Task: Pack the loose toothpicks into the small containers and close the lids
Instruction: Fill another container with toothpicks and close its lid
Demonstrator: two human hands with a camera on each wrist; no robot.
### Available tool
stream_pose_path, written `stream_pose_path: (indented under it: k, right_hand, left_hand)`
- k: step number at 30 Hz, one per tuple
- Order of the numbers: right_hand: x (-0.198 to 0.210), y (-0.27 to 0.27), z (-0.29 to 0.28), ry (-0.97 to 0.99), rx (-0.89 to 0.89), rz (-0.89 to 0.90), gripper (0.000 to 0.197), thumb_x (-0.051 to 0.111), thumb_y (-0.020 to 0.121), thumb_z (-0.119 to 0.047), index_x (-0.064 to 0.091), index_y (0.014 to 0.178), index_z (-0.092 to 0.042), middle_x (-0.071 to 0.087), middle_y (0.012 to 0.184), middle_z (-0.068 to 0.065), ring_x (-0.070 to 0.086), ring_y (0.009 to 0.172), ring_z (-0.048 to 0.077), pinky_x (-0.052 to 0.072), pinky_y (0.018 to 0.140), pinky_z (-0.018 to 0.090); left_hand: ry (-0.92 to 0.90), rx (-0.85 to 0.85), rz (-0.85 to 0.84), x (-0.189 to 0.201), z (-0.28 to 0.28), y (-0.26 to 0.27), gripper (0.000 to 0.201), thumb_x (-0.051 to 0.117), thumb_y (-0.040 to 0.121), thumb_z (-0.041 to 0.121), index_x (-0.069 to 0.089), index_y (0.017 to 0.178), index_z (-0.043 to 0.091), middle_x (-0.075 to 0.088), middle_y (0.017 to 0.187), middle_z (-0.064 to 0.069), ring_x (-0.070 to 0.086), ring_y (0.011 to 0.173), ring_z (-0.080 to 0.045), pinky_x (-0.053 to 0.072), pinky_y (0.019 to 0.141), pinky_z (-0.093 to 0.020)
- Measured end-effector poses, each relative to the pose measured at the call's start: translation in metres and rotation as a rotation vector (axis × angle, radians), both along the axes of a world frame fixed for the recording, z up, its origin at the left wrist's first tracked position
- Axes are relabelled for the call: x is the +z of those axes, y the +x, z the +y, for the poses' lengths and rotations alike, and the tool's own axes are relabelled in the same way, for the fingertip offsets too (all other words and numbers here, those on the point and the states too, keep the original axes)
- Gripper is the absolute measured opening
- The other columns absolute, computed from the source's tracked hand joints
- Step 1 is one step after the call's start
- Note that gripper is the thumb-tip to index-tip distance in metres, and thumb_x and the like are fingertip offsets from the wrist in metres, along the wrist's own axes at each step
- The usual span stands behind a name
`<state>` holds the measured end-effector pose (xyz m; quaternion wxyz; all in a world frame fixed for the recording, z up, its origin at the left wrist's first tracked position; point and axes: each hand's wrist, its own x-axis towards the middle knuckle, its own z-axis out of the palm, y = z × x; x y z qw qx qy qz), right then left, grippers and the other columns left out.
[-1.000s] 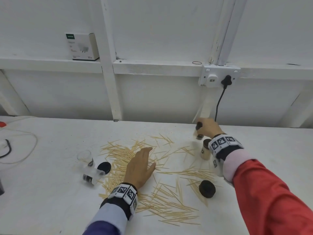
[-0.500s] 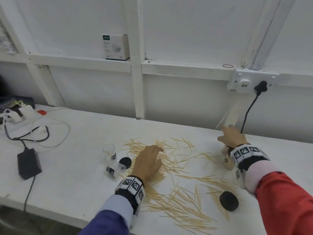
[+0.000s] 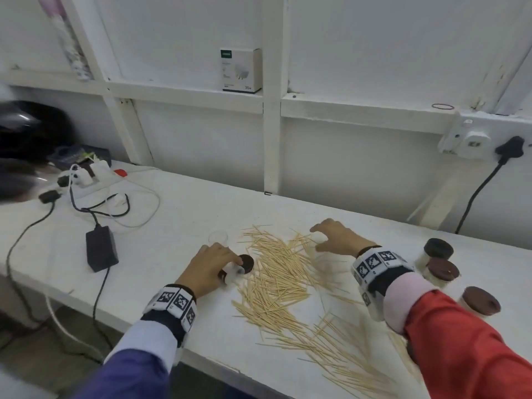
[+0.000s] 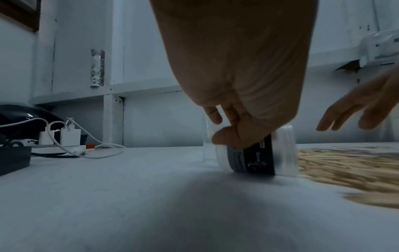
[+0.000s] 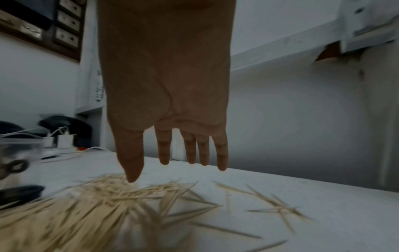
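Loose toothpicks [image 3: 276, 272] lie spread over the white table [image 3: 172, 214]. My left hand [image 3: 230, 263] grips a clear lidless container [image 3: 233, 275] lying on its side at the pile's left edge; in the left wrist view the fingers [image 4: 218, 116] curl round that container [image 4: 254, 156] with its black label. A black lid [image 3: 247, 262] lies beside it, and a second clear container [image 3: 218, 237] stands upright behind. My right hand [image 3: 319, 237] hovers open over the pile's far part, its fingers [image 5: 164, 153] straight and holding nothing above the toothpicks [image 5: 108, 196]. Three lidded containers [image 3: 442, 270] stand at the right.
A black power adapter [image 3: 101, 249] with cables lies at the left, with a power strip [image 3: 86, 174] and a dark rounded object [image 3: 28, 133] behind it. A white box [image 3: 240, 70] sits on the wall ledge. A wall socket [image 3: 475, 142] with a black cord is at right.
My right hand left the lidded containers at the right and came over the toothpick pile. My left hand moved off the pile and took hold of the lying container. The view swung left.
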<state>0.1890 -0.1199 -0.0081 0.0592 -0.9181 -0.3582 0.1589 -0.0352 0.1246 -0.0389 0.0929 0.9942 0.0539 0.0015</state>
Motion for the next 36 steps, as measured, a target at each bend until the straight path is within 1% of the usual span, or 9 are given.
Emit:
stream_pose_path:
  k: [7, 11, 16, 20, 24, 28, 31, 34, 36]
  right_hand:
    - [-0.024, -0.034, 0.04, -0.042, 0.056, 0.154, 0.071, 0.06, 0.089, -0.047, 0.029, 0.149, -0.024, 0.031, 0.152, 0.008, 0.031, 0.138, 0.027, 0.031, 0.11, 0.045]
    - [-0.027, -0.052, 0.048, -0.032, 0.02, 0.155, 0.098, 0.06, 0.08, -0.069, 0.015, 0.154, -0.022, 0.023, 0.157, 0.01, 0.026, 0.143, 0.03, 0.028, 0.112, 0.049]
    - [-0.044, -0.069, 0.058, -0.038, 0.006, 0.078, 0.121, 0.062, 0.068, -0.078, 0.005, 0.154, -0.017, 0.018, 0.159, 0.011, 0.02, 0.144, 0.031, 0.024, 0.114, 0.053]
    - [-0.049, -0.076, 0.065, 0.004, 0.008, -0.026, 0.104, 0.062, 0.074, -0.069, 0.021, 0.149, -0.011, 0.03, 0.15, 0.01, 0.029, 0.136, 0.03, 0.031, 0.108, 0.049]
    - [-0.041, -0.077, 0.064, -0.021, 0.04, -0.039, 0.067, 0.064, 0.079, -0.051, 0.047, 0.129, -0.011, 0.04, 0.131, 0.008, 0.038, 0.122, 0.028, 0.038, 0.097, 0.043]
    - [-0.036, -0.07, 0.054, 0.015, 0.062, 0.061, 0.053, 0.063, 0.082, -0.02, 0.048, 0.133, -0.016, 0.041, 0.127, 0.005, 0.044, 0.117, 0.025, 0.045, 0.092, 0.037]
    - [-0.035, -0.062, 0.044, 0.069, 0.063, 0.097, 0.055, 0.059, 0.084, -0.011, 0.047, 0.136, -0.022, 0.041, 0.13, 0.003, 0.048, 0.114, 0.022, 0.045, 0.087, 0.031]
    - [-0.041, -0.06, 0.034, 0.115, -0.002, 0.029, 0.074, 0.068, 0.081, -0.041, 0.034, 0.145, -0.021, 0.037, 0.138, 0.004, 0.039, 0.127, 0.024, 0.041, 0.098, 0.038]
    - [-0.046, -0.062, 0.031, 0.037, -0.026, -0.005, 0.093, 0.066, 0.073, -0.066, 0.033, 0.145, -0.016, 0.035, 0.142, 0.006, 0.032, 0.131, 0.026, 0.036, 0.104, 0.044]
  left_hand:
    - [0.019, -0.008, -0.068, -0.009, -0.006, -0.003, 0.05, 0.068, 0.075, 0.001, 0.062, 0.119, 0.025, 0.059, 0.121, 0.01, 0.045, 0.119, -0.017, 0.019, 0.078, -0.028]
    - [-0.042, 0.035, -0.176, -0.012, -0.007, -0.004, 0.042, 0.072, 0.075, 0.012, 0.06, 0.112, 0.028, 0.06, 0.114, 0.012, 0.048, 0.111, -0.017, 0.023, 0.077, -0.029]
    - [-0.295, 0.143, -0.302, -0.013, -0.019, 0.002, 0.052, 0.069, 0.07, 0.006, 0.058, 0.118, 0.023, 0.055, 0.116, 0.009, 0.046, 0.109, -0.014, 0.036, 0.084, -0.032]
    - [-0.58, 0.218, -0.408, -0.019, -0.035, 0.013, 0.061, 0.075, 0.063, -0.001, 0.056, 0.118, 0.022, 0.054, 0.115, 0.004, 0.051, 0.109, -0.014, 0.045, 0.091, -0.03]
    - [-0.562, 0.269, -0.445, -0.022, -0.052, 0.027, 0.063, 0.072, 0.063, -0.001, 0.055, 0.12, 0.021, 0.051, 0.115, 0.008, 0.051, 0.109, -0.012, 0.042, 0.087, -0.024]
    - [-0.528, 0.302, -0.472, -0.024, -0.064, 0.036, 0.061, 0.07, 0.065, -0.001, 0.057, 0.121, 0.019, 0.053, 0.119, 0.002, 0.049, 0.111, -0.016, 0.044, 0.09, -0.032]
    - [-0.517, 0.3, -0.481, -0.024, -0.07, 0.039, 0.061, 0.071, 0.067, -0.001, 0.056, 0.123, 0.018, 0.052, 0.121, 0.0, 0.048, 0.112, -0.017, 0.039, 0.09, -0.026]
    - [-0.482, 0.294, -0.505, -0.026, -0.069, 0.04, 0.062, 0.072, 0.067, 0.001, 0.056, 0.124, 0.017, 0.053, 0.122, 0.0, 0.048, 0.113, -0.016, 0.035, 0.09, -0.023]
    - [-0.441, 0.288, -0.5, -0.027, -0.068, 0.04, 0.061, 0.073, 0.068, 0.002, 0.056, 0.124, 0.016, 0.054, 0.122, 0.0, 0.049, 0.113, -0.018, 0.038, 0.092, -0.027]
